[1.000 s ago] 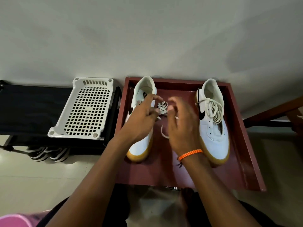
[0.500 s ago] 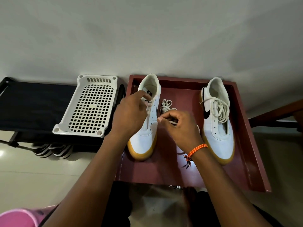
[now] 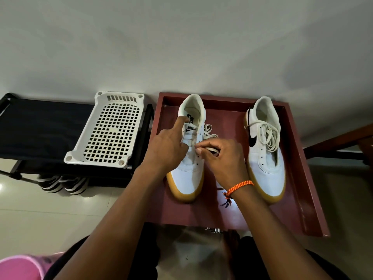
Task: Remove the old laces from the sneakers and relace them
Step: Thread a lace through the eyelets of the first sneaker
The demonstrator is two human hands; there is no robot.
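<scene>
While my left hand (image 3: pixel 167 150) rests on the left sneaker (image 3: pixel 188 154), index finger straight along its tongue, my right hand (image 3: pixel 224 158) pinches a loose lace (image 3: pixel 210 136) beside its eyelets. Both sneakers sit in a red tray (image 3: pixel 298 178).

Two white sneakers (image 3: pixel 186 170) (image 3: pixel 266 150), one red tray (image 3: pixel 302 178), one white basket (image 3: pixel 109 130), two hands (image 3: pixel 167 150) (image 3: pixel 226 158).

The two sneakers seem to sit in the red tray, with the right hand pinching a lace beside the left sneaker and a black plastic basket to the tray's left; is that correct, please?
Nearly. The head view shows the basket is white, not black. The rest holds: both sneakers, the left sneaker and right sneaker, sit in the red tray, and the right hand pinches a lace.
</scene>
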